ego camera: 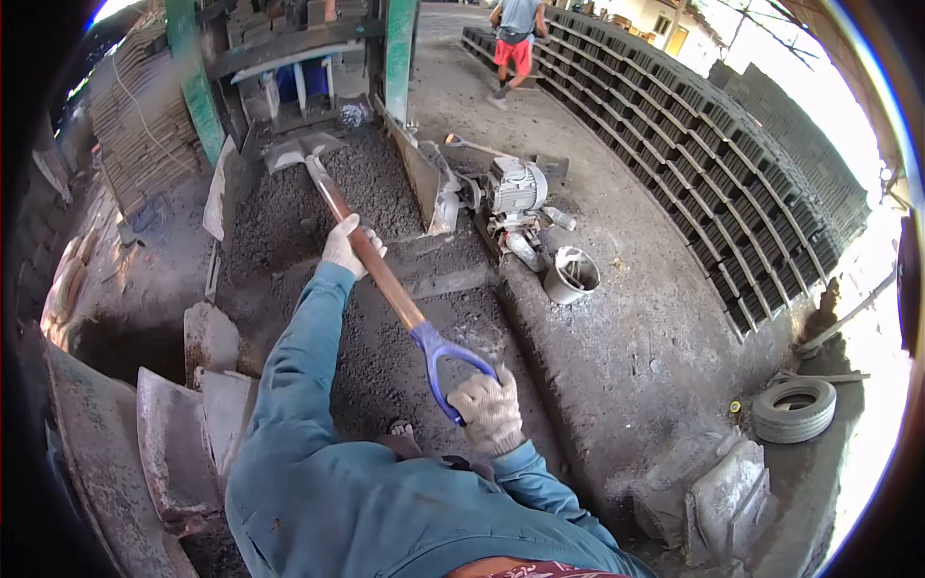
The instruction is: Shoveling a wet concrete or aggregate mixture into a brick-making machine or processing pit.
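A shovel (390,284) with a wooden shaft runs slantwise before me, its blue D-handle (431,354) near my body. My left hand (352,247), in a pale knitted glove, is wrapped around the middle of the shaft. At the lower end, my right hand (488,410), gloved the same way, grips the crossbar of the D-handle. The metal blade (302,150) lies at the far end, over a heap of dark, crumbly damp mix (376,184) between metal side plates. Whether the blade carries any mix is hard to make out.
An electric motor (517,186) sits right of the heap, with a bucket (571,275) nearby. Stacked concrete blocks (672,144) line the right side. A person (514,43) walks at the back. A tyre (794,409) lies lower right; curved metal sheets (177,441) stand at left.
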A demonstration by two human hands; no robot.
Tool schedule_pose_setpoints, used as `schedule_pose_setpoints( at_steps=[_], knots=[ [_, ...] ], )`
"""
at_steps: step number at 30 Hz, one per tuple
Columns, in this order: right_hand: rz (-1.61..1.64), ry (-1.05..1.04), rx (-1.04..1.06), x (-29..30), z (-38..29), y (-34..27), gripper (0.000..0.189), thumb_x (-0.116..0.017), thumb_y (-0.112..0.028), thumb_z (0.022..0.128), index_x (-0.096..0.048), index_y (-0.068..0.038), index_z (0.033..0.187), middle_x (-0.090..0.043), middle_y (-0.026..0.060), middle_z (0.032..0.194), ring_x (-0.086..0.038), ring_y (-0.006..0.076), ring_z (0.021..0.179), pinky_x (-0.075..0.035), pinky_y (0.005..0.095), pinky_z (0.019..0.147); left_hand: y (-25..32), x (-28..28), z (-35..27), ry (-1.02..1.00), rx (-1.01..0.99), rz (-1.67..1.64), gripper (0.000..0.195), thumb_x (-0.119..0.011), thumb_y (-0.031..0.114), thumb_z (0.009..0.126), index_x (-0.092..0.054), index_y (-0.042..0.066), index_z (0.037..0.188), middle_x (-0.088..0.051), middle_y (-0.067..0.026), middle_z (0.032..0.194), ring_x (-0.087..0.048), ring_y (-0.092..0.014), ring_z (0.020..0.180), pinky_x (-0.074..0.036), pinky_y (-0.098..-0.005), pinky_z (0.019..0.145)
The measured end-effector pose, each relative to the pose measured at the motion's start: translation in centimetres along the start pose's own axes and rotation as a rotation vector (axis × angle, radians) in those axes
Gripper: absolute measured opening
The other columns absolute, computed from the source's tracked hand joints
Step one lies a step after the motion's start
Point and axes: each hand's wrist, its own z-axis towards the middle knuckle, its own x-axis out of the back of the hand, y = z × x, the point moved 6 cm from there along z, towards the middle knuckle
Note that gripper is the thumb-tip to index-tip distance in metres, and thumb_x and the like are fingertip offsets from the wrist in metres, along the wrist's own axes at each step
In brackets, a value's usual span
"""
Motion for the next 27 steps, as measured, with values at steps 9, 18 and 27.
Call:
schedule_pose_setpoints(
  at_steps=[9,18,27],
  knots=[
    [0.235,0.238,-1.192,-0.1,-28.3,13.0,0.067,-0.070,-0.009,0.070,-0.048,0.002,0.133,-0.061,0.0206,0.118,-0.061,0.0294,0.109,-0.048,0.0364,0.093,-12.8,-2.8,-10.6,0.069,0.105,-0.021,0.018,-0.069,0.019,0.084,-0.054,0.009,0.084,-0.049,-0.0036,0.064,-0.051,-0.021,0.051,-0.050,-0.0475,0.063],
    [1.316,0.555,-1.493,9.1,-29.0,13.0,0.007,-0.059,-0.006,0.071,-0.058,0.000,0.075,-0.054,0.0137,0.057,-0.052,0.0261,0.043,-0.045,0.0325,0.040,-15.9,-3.8,-11.9,-0.007,0.263,-0.208,0.013,-0.063,0.018,0.084,-0.052,0.013,0.078,-0.048,-0.0012,0.065,-0.052,-0.023,0.058,-0.045,-0.0531,0.076],
    [1.312,0.685,-1.517,4.3,-14.7,8.8,0.008,-0.059,-0.008,0.073,-0.054,-0.004,0.078,-0.047,0.0077,0.055,-0.047,0.0204,0.041,-0.043,0.0311,0.041,-6.3,0.2,-1.5,-0.070,0.214,-0.141,0.010,-0.058,0.017,0.080,-0.049,0.013,0.077,-0.046,-0.0004,0.066,-0.051,-0.022,0.056,-0.045,-0.0510,0.071]
  ],
)
